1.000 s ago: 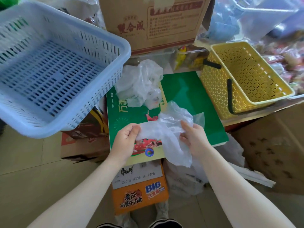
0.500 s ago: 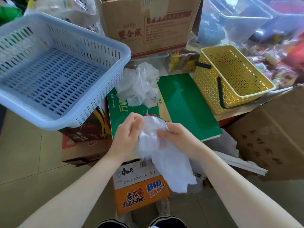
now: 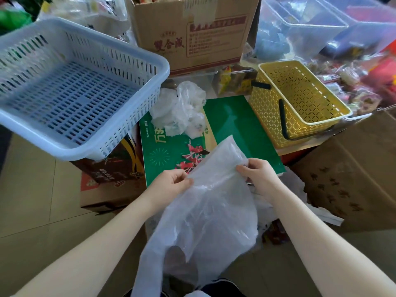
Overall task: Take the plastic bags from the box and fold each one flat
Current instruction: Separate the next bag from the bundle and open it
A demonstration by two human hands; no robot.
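- Counting what shows: two bare hands, one translucent plastic bag [image 3: 205, 211] held up between them, one heap of crumpled bags [image 3: 182, 112], two baskets, and several cartons.
- Left hand [image 3: 171, 183] pinches the bag's upper edge between thumb and curled fingers; its grip is clenched on the plastic.
- Right hand [image 3: 260, 176] grasps the same edge at the far side, fingers curled round the film, so both grips hold the one bag.
- The bag hangs in front of the person, its long axis running from about 1 o'clock, where a corner rises over the green box [image 3: 240, 133], down to about 7 o'clock near the lap; the lower end points toward the person.
- The crumpled heap lies at 12 o'clock from the hands, on the far end of the green box, well apart from the held bag.
- A pale blue slotted basket [image 3: 70, 86] sits at 10 o'clock, overhanging a dark printed carton [image 3: 111, 168].
- A yellow basket [image 3: 300, 103] with a dark handle stands at 2 o'clock, just beside the green box.
- A brown cardboard box [image 3: 192, 33] stands at 12 o'clock behind the heap; another plain carton [image 3: 353, 174] is at 3 o'clock.
- The held bag hides the near end of the green box and part of what lies on the tiled floor [image 3: 27, 200] below.
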